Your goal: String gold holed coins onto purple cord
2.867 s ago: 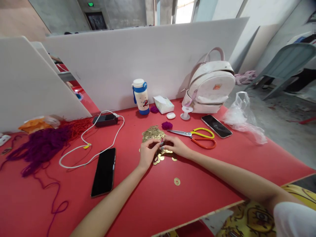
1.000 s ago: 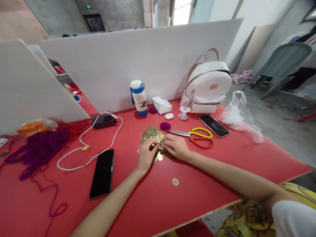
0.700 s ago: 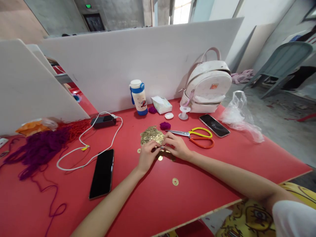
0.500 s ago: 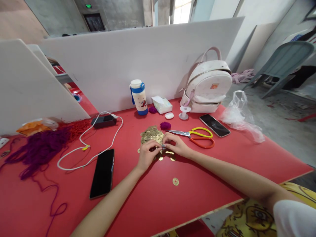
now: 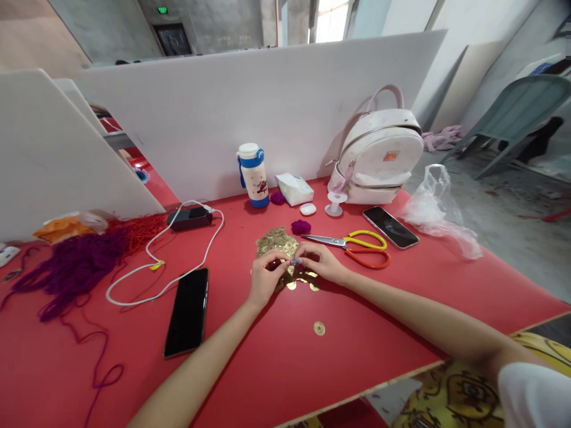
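Observation:
My left hand (image 5: 268, 274) and my right hand (image 5: 325, 262) meet fingertip to fingertip over a heap of brass-coloured coins (image 5: 275, 240). Both are closed in a pinch, thumb against forefinger. Whatever lies between the fingertips is too small to make out. Some coins show below and between the hands, and part of the heap is hidden by them. Nearer to me a single coin with a square hole (image 5: 319, 329) lies flat by itself. Just behind my right hand are a small purple yarn bundle (image 5: 301, 227) and scissors (image 5: 348, 242) with yellow and orange handles.
On the red table (image 5: 267, 368) are a black phone (image 5: 187, 312) beside my left forearm, a white cable (image 5: 134, 303), purple yarn (image 5: 82, 267), a bottle (image 5: 253, 175), a tissue pack (image 5: 294, 189), a spool (image 5: 335, 204), a second phone (image 5: 391, 226), a backpack (image 5: 377, 154) and a plastic bag (image 5: 439, 208).
My fingertips have shifted slightly and stay pinched together above the coins. The whole view has moved a little; the things on the table lie as before.

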`<state>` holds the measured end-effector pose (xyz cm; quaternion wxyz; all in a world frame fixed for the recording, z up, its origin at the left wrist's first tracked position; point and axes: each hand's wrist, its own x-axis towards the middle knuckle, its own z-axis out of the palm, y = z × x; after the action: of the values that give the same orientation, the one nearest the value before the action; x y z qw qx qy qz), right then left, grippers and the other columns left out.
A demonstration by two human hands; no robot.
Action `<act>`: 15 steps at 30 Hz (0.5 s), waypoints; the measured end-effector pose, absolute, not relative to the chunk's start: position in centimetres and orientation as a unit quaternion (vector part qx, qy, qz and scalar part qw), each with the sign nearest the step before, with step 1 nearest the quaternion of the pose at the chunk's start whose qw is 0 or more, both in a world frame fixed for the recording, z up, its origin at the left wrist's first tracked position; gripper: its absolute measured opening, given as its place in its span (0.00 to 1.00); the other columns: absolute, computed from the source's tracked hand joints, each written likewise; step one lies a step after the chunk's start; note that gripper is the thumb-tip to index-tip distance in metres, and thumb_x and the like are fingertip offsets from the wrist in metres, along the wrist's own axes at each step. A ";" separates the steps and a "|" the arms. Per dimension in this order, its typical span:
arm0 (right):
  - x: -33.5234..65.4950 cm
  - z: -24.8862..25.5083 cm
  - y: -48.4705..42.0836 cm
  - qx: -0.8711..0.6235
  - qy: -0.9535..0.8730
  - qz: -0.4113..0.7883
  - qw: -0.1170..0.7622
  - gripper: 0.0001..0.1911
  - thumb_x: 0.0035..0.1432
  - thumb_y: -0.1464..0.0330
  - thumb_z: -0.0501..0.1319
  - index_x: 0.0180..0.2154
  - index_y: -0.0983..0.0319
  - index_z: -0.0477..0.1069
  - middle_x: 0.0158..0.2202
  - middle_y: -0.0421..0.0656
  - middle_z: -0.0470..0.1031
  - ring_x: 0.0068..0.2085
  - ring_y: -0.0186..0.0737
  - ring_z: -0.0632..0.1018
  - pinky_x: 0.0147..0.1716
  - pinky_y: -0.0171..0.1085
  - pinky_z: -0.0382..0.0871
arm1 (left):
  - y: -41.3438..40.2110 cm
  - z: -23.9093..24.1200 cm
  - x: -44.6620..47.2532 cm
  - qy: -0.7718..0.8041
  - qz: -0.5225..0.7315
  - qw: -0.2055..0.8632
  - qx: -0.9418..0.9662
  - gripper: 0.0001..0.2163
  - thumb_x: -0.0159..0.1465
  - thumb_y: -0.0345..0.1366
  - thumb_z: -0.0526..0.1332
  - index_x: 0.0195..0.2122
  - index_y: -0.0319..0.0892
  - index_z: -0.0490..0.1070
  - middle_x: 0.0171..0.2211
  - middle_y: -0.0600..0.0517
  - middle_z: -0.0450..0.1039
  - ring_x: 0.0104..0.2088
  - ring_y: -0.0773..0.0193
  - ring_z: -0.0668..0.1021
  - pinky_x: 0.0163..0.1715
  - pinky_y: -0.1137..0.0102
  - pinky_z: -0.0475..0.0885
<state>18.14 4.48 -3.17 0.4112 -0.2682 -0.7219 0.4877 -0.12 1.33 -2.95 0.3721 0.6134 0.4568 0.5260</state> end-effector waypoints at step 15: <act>18.3 -3.1 4.0 -0.305 -0.812 0.326 0.375 0.08 0.62 0.64 0.59 0.32 0.61 0.70 0.31 0.42 0.73 0.33 0.37 0.73 0.33 0.35 0.64 | 1.6 -2.7 -0.2 0.460 0.524 0.380 0.608 0.03 0.56 0.33 0.66 0.26 0.42 0.77 0.29 0.51 0.74 0.33 0.62 0.75 0.35 0.70 0.68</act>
<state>18.27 3.98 -3.10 0.3752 -0.3053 -0.8122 0.3262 -0.15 1.63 -2.65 0.3797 0.6084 0.4598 0.5237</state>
